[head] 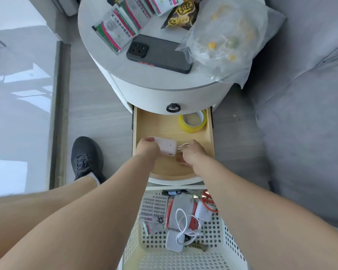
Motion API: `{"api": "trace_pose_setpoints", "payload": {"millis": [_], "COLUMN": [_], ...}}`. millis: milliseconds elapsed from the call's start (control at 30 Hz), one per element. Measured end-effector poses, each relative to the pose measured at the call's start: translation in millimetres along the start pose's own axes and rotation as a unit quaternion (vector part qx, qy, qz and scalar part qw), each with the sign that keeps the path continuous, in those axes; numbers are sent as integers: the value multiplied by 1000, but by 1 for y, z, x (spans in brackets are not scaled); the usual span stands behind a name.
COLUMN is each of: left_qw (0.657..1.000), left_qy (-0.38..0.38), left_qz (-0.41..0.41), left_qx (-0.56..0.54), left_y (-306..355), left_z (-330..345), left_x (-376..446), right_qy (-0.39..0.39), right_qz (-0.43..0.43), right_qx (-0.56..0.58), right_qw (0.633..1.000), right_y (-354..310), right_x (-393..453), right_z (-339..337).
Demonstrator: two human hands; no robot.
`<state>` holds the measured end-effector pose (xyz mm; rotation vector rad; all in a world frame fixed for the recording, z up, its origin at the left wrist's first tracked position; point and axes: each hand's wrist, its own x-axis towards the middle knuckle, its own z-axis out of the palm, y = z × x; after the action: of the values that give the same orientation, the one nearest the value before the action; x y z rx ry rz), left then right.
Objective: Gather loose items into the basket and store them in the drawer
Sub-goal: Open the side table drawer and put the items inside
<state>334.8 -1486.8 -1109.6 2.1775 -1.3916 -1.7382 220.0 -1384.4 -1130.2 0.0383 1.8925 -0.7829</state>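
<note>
The wooden drawer (164, 123) of a round white nightstand stands pulled out below the tabletop. Inside it my left hand (147, 150) grips a pale pink power bank (169, 146), held just above the drawer floor. My right hand (193, 152) pinches the power bank's short pink cable (181, 147) at its right end. A roll of yellow tape (193, 120) lies at the drawer's back right. Below my arms sits the white perforated basket (228, 236), holding a white cable (183, 223), a white charger (174, 241), red scissors (209, 201), packets and a blister card.
On the nightstand top (98, 22) lie a black phone (158, 53), several green-and-pink sachets (117, 28), a black-and-yellow snack pack (181, 16) and a clear plastic bag (228, 41). A grey sofa (304, 123) borders the right. My shoe (86, 158) rests on the floor at left.
</note>
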Motion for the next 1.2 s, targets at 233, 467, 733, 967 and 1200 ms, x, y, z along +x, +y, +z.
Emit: {"api": "trace_pose_setpoints", "payload": {"millis": [233,467,733,967,1200], "left_qw": [994,971,957,987,979], "left_qy": [-5,-23,-25,-58,-117], "left_qz": [11,56,70,137,151], "left_qx": [111,232,280,64,75], "left_y": [-16,-24,-11,-14,-17], "left_z": [26,16,-8,-19,-31], "left_x": [-6,-14,-38,-72,-106], "right_qy": [-30,-56,181,-69,-152], "right_qz": [-56,-185,-515,-253,-123], "right_qx": [-71,-453,-458,-641,-498], "right_qw": [995,870,701,721,845], "right_y": [-15,-11,82,211,190], "right_x": [12,-5,-91,-116,-118], "right_z": [10,-5,-39,-37,-29]}}
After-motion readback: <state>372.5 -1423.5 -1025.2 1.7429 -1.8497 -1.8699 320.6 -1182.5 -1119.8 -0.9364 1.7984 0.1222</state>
